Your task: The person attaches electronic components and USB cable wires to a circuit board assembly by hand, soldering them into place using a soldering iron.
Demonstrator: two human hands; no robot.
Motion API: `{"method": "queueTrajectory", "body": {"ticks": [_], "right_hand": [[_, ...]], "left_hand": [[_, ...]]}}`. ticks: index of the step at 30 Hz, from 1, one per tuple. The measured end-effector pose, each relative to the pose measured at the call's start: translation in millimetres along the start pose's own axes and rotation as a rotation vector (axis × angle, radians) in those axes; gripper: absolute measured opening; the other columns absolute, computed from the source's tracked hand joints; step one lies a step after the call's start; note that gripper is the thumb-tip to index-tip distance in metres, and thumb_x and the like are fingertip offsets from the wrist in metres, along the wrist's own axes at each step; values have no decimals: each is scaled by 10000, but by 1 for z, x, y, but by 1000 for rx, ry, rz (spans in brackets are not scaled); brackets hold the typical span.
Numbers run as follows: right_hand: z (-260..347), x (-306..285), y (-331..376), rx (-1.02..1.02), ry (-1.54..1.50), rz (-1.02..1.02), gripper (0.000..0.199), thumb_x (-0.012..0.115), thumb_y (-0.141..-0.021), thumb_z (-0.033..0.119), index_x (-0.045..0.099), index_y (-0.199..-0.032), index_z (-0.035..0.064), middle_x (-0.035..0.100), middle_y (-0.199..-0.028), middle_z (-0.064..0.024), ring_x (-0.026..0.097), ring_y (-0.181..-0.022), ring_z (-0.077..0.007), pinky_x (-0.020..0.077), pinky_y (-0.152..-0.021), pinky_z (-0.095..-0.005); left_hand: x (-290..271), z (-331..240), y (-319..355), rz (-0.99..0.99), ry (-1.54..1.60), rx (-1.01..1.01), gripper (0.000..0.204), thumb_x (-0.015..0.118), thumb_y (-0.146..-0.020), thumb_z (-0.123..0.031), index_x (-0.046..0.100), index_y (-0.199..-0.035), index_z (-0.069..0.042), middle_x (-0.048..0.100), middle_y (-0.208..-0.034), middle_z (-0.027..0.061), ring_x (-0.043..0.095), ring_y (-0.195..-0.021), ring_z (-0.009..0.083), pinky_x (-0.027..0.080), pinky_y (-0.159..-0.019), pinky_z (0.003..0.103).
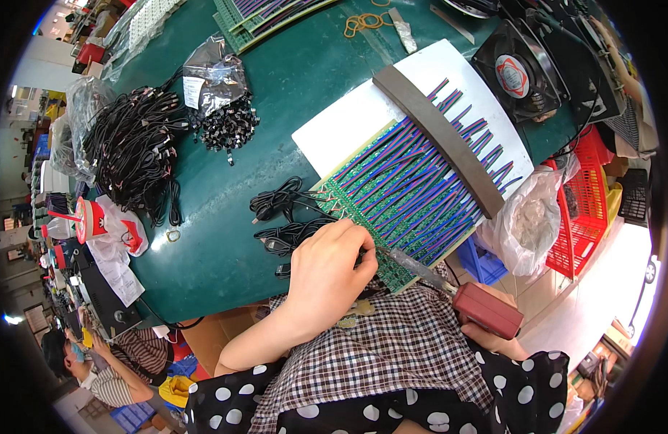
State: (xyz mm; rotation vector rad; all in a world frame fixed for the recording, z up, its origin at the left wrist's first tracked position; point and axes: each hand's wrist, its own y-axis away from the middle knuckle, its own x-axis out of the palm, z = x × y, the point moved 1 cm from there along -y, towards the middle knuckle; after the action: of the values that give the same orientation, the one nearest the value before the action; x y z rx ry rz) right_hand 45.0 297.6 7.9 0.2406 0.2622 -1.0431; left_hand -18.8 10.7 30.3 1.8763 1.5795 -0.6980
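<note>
My left hand is closed in a pinch at the near left edge of a green circuit board panel. A dark cable seems to run between its thumb and forefinger; its end is hidden. My right hand grips a soldering gun with a maroon body, and its long tip reaches left over the panel toward my left fingers. Rows of blue, red and black wires cross the panel, with a dark bar lying over them. Coiled black cables lie beside the panel, some ends at its left edge.
A white board lies under the panel. Left on the green table are a big heap of black cables and a bag of small connectors. A fan stands far right, above a red basket.
</note>
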Motion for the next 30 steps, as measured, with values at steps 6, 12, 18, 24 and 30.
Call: {"method": "queueTrajectory", "body": {"ticks": [6,12,18,24,30], "right_hand": [[7,-4,5,-76,186,-46,562,772,-689,224,542,-1132,-36,661,-832,-91,644,-647,-221,482,-584,-284],[-8,2,31,528,-613,-119,476,725,-758,288,537,-1093,6,552,-751,-53,536,-727,-137,426,-677,-276],[7,14,6,277,-505,-353,538,724,-780,348,501,-1097,-25,555,-909,-90,507,-574,-138,393,-519,-252],[-2,14,8,220,-494,-366,545,711,-790,335,473,-1112,-34,547,-950,-106,507,-554,-133,387,-490,-245],[4,15,0,263,-469,-333,513,683,-806,328,477,-1097,-41,533,-974,-126,513,-556,-140,396,-521,-253]], "left_hand": [[-2,1,-2,2,1,3,90,656,-700,-39,575,-741,-46,546,-700,46,564,-637,187,454,-572,303],[-1,-2,5,-44,-53,26,77,631,-708,-65,563,-744,-61,545,-717,69,576,-687,252,470,-596,354],[-1,0,11,-172,-146,237,107,657,-702,-107,571,-747,-61,530,-817,69,542,-867,245,457,-710,355],[-85,108,12,-805,-520,-304,206,664,-774,-141,598,-920,-10,590,-950,153,546,-884,336,432,-800,417],[-104,168,53,-541,-729,-440,218,637,-764,-80,565,-961,-22,568,-939,135,540,-887,304,394,-803,415]]}}
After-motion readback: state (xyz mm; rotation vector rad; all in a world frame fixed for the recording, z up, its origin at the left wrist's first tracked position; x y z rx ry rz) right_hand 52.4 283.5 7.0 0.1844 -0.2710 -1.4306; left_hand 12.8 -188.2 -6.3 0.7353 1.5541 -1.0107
